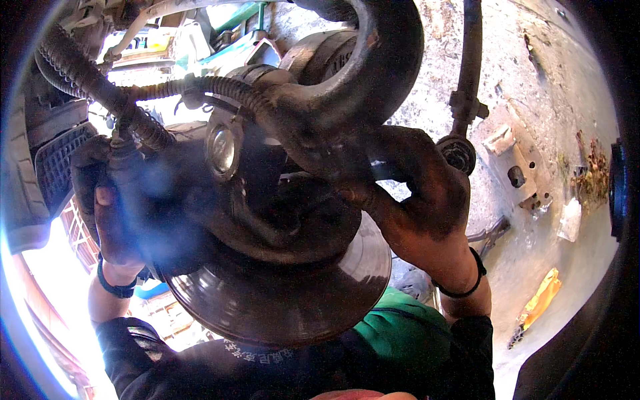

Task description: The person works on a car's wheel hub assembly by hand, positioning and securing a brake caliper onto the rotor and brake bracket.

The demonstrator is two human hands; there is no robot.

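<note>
Hands, two and blackened with grime, work at one round metal disc (277,310) that sits low in the middle of the view, just in front of my chest. My left hand (110,207) is curled against the dark metal housing (207,213) above the disc, its thumb pointing up; haze blurs the hold, and I cannot tell how firm it is. My right hand (430,193) is bent, thumb and fingers curved in toward the housing's other side; whether they pinch anything small I cannot tell. Two dark bands, one on my left wrist (117,285) and one on my right wrist (472,277), sit above two dark sleeves (472,350). One shiny round piece (224,150) faces me between the hands. Above arches one thick curved bar (400,60), with ribbed hoses (87,73) to its left and one hanging rod (470,60) to its right. On the pale floor (573,113) lie one yellow scrap (541,298), one white scrap (569,220) and one holed plate (517,173).
</note>
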